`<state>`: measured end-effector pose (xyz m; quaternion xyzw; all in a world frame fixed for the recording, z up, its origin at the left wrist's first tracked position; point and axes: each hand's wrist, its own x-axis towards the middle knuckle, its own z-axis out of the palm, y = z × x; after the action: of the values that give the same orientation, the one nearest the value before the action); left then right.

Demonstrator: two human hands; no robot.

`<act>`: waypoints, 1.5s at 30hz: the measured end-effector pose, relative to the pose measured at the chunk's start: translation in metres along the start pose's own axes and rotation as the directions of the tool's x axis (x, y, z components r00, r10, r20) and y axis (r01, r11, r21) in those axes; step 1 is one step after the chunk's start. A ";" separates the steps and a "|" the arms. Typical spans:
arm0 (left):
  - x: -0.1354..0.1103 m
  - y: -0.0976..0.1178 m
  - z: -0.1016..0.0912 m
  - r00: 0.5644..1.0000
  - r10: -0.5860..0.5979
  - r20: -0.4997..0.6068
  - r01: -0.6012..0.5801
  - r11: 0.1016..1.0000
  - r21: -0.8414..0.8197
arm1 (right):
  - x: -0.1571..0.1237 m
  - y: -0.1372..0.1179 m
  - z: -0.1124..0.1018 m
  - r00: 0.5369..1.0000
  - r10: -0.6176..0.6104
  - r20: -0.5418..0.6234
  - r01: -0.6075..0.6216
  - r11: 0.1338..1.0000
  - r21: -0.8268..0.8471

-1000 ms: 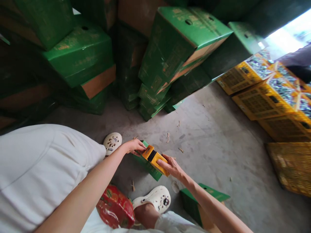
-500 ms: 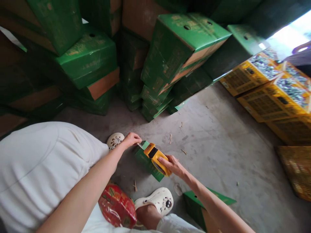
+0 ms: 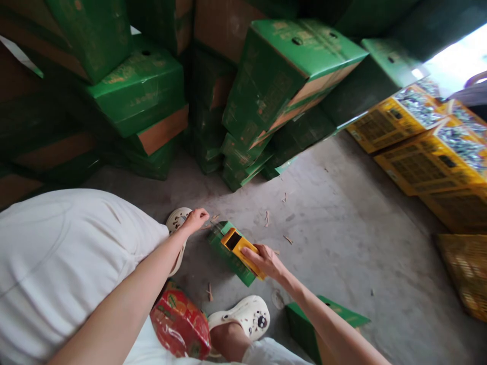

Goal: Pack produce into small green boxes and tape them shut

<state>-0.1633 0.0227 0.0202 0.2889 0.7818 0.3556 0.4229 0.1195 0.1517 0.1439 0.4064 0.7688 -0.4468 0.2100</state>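
Observation:
My right hand (image 3: 266,259) grips a yellow tape dispenser (image 3: 238,246) with a dark opening at its front end. The dispenser lies over a small green carton (image 3: 244,275) on the floor and hides part of its top. Just beyond the carton's far left end is my left hand (image 3: 198,219), its fingers curled together. Whatever those fingers pinch, if anything, is too small to make out. My left hand is beside a white clog (image 3: 178,219); the other white clog (image 3: 247,317) stands on the near side of the carton.
Tall stacks of green cartons (image 3: 266,86) rise ahead and to the left. Yellow crates (image 3: 426,162) filled with small shiny packets stand at right. A red package (image 3: 182,319) sits between my legs, and another green carton (image 3: 304,324) is under my right forearm. Scraps litter the concrete floor (image 3: 327,223).
My left hand has drawn back to the left, away from the carton's end. The tape dispenser in my right hand has turned and shifted slightly left. More of the carton's far end shows.

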 end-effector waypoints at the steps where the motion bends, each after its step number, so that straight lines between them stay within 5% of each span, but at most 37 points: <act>1: 0.000 -0.002 0.002 1.000 -0.007 -0.007 0.007 1.000 0.014 | 0.001 -0.001 0.000 1.000 0.002 -0.005 -0.002 1.000 -0.002; 19: 0.007 -0.029 0.057 0.990 -0.140 0.023 0.140 0.990 0.035 | 0.005 -0.004 0.002 0.999 0.052 0.009 -0.052 0.998 0.034; 27: 0.001 -0.034 0.090 0.992 -0.113 0.064 0.110 0.992 0.056 | 0.005 -0.003 0.000 0.998 0.057 0.011 -0.057 0.998 0.028; 33: -0.008 -0.045 0.083 0.998 -0.062 0.026 0.059 0.994 0.094 | 0.005 -0.002 0.001 0.998 0.056 0.007 -0.057 0.997 0.045; 39: -0.005 -0.036 0.060 0.988 0.116 0.099 -0.123 0.991 0.060 | 0.006 -0.001 -0.001 1.000 0.016 0.009 -0.017 0.998 0.058; 41: 0.000 -0.025 0.047 0.941 0.218 0.259 -0.240 0.969 0.056 | 0.007 -0.001 -0.001 1.000 0.018 0.017 -0.020 0.997 0.070; 45: 0.001 0.000 0.032 0.712 0.276 0.646 -0.466 0.874 0.140 | 0.009 0.000 -0.004 1.000 0.009 0.009 -0.010 0.995 0.101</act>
<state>-0.1365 0.0337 0.0075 0.5993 0.5722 0.2023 0.5219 0.1148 0.1588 0.1392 0.4182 0.7426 -0.4857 0.1945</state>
